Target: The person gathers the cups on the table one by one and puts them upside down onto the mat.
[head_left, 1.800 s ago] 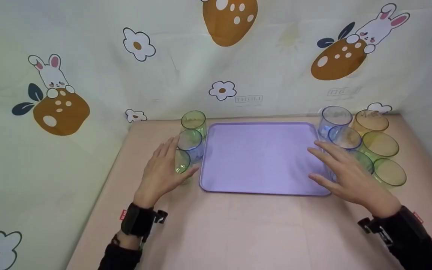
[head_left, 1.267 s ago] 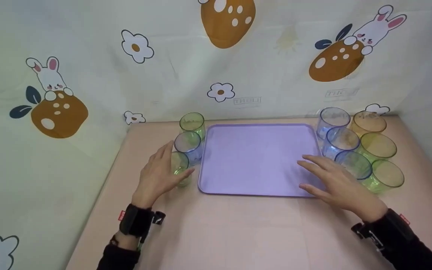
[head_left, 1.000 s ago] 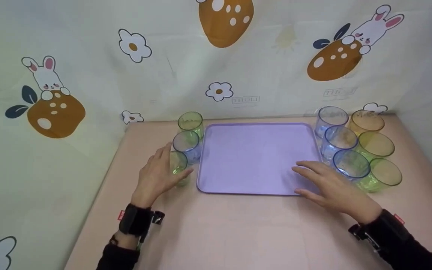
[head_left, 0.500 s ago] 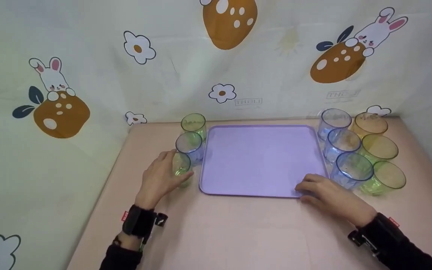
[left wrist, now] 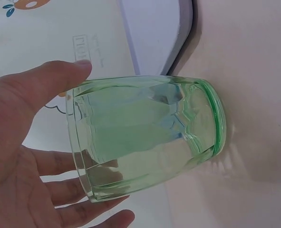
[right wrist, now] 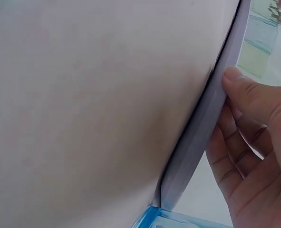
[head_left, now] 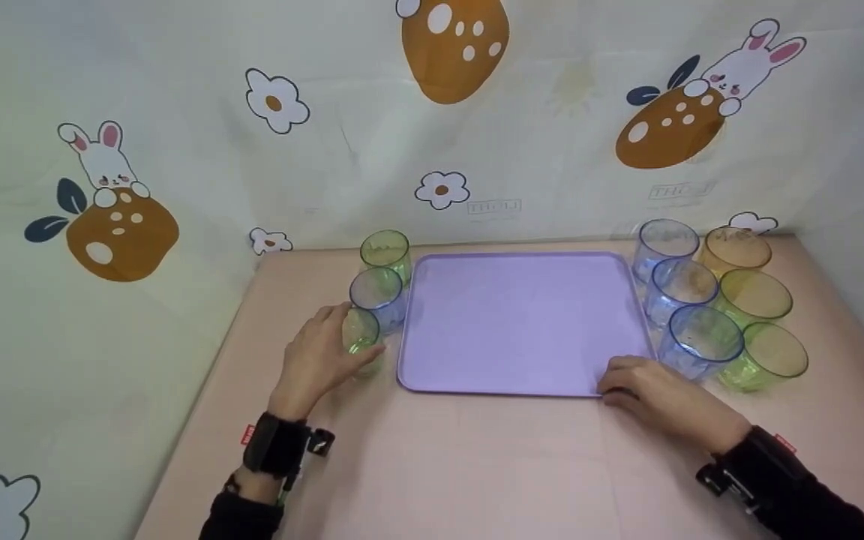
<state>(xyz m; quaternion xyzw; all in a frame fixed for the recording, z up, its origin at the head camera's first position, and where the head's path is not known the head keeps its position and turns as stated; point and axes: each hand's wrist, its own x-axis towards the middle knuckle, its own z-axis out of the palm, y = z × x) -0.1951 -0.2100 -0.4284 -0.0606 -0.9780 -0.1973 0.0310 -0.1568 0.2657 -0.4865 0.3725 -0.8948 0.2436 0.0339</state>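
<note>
The left hand wraps its thumb and fingers round a green glass standing on the pink worktop, just off the lilac tray at its 8 o'clock corner. The right hand pinches the tray's rim at its 4 o'clock corner, thumb on the edge, with a blue glass just beside it at 2 o'clock.

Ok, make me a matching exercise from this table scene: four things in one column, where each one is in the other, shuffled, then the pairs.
1. left hand
2. right hand
3. purple tray
4. orange glass

A. far right corner of the table
B. gripping the tray's near right corner
C. middle of the table
D. holding a green glass left of the tray

Pairs: 1-D, 2-B, 3-C, 4-A
</note>
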